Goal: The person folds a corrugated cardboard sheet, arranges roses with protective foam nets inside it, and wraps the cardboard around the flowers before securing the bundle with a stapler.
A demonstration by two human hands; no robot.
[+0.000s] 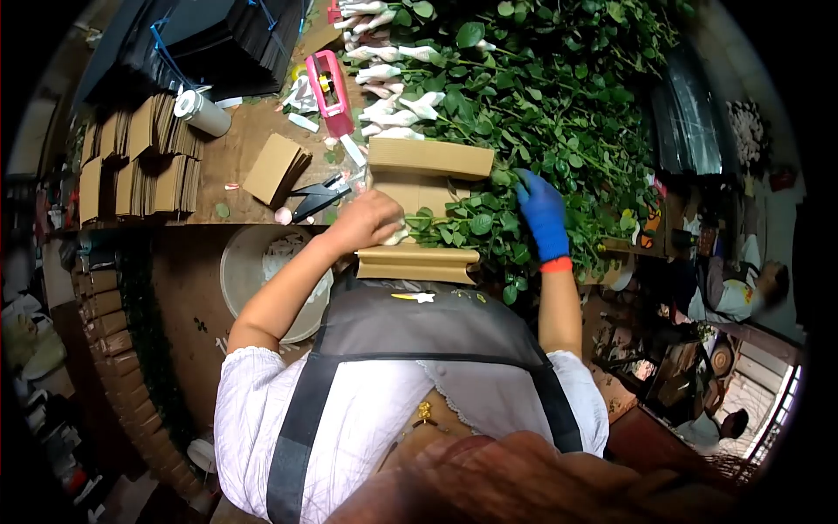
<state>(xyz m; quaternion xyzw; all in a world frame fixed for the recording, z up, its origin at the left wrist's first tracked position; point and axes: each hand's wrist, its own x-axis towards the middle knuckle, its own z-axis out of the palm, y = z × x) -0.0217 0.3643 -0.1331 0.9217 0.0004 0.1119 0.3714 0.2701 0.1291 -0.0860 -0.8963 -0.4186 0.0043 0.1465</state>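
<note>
The bare left hand (pixel 368 218) had its fingers curled together, pinching a small white-wrapped flower head (pixel 395 235) at the left end of an open brown cardboard wrapper (pixel 429 159). Green leafy stems (pixel 478 220) lay across the wrapper, between its raised sides. The right hand (pixel 543 214), in a blue knit glove with a red cuff, was at the leaves just beyond the wrapper's right end — its exact grip could not be told. Black-handled scissors (pixel 316 196) lay left of the wrapper — a pink tape dispenser (pixel 330 93) farther forward.
</note>
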